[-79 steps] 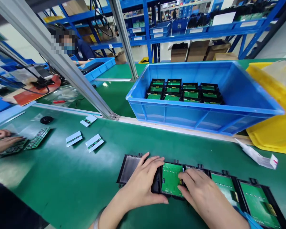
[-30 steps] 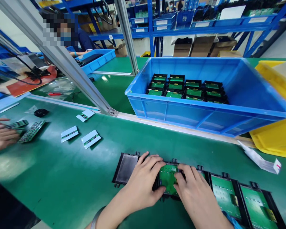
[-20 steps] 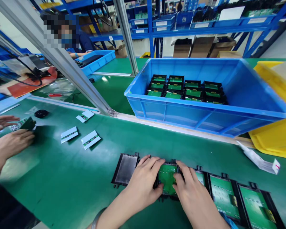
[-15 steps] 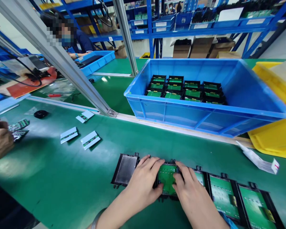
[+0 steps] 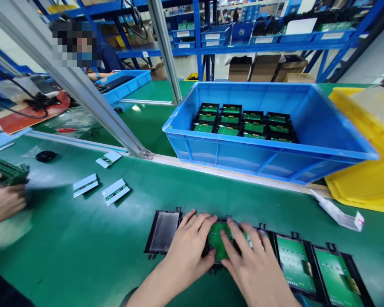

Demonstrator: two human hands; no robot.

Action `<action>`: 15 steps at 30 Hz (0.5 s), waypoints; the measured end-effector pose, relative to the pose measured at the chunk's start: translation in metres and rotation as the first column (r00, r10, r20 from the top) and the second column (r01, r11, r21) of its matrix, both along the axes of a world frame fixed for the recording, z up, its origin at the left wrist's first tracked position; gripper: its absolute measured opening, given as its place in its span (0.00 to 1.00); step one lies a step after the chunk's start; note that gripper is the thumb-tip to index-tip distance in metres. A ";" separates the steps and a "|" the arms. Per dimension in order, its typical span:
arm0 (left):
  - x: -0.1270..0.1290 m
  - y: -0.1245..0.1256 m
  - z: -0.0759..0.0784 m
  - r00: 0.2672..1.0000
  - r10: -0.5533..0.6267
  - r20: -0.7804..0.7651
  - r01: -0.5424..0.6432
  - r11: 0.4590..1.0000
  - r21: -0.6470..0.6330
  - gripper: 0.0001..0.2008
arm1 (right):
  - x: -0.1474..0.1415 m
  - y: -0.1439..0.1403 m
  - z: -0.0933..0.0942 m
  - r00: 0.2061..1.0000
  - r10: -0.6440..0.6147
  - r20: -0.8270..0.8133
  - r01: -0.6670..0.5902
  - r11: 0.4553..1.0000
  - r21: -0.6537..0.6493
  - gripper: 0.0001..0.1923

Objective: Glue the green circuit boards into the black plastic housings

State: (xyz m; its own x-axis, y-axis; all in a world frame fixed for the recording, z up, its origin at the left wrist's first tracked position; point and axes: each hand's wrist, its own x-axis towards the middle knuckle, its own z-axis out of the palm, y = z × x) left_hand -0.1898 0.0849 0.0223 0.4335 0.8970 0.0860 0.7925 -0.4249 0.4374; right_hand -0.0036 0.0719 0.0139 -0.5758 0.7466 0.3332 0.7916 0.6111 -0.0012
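Head view: both hands lie flat with fingers spread on the green circuit board (image 5: 218, 247) in its black tray (image 5: 211, 266), left hand (image 5: 187, 251) left, right hand (image 5: 252, 266) right, equally near.

Green bench mat (image 5: 83, 247), aluminium frame post (image 5: 83, 91), blue shelving (image 5: 259, 40) behind.

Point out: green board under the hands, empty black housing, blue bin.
green board (image 5: 216, 247), head view, bare patch between the hands.
empty black housing (image 5: 162, 231), head view, grey inner face.
blue bin (image 5: 243, 155), head view, front wall.
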 end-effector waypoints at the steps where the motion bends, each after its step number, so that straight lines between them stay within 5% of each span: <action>1: -0.001 -0.001 0.002 1.000 -0.015 -0.009 0.015 0.999 0.033 0.32 | -0.002 -0.003 -0.002 1.000 0.013 -0.020 -0.013 1.000 0.014 0.16; 6: -0.004 -0.006 0.006 0.981 -0.191 -0.006 0.187 0.950 0.252 0.19 | -0.009 -0.011 -0.015 0.995 0.092 0.037 -0.093 0.995 0.024 0.17; 9: -0.003 -0.006 -0.003 0.959 -0.279 -0.050 0.279 0.894 0.351 0.15 | -0.006 -0.008 -0.015 0.982 0.164 0.095 -0.165 0.986 0.007 0.22; 13: 0.002 -0.007 -0.023 0.956 -0.267 -0.122 0.291 0.803 0.520 0.18 | 0.000 -0.003 -0.013 0.965 0.236 0.115 -0.236 0.972 -0.007 0.18; 15: 0.006 -0.009 -0.027 0.961 -0.231 -0.151 0.276 0.809 0.519 0.18 | -0.002 -0.002 -0.014 0.955 0.268 0.124 -0.269 0.963 -0.013 0.17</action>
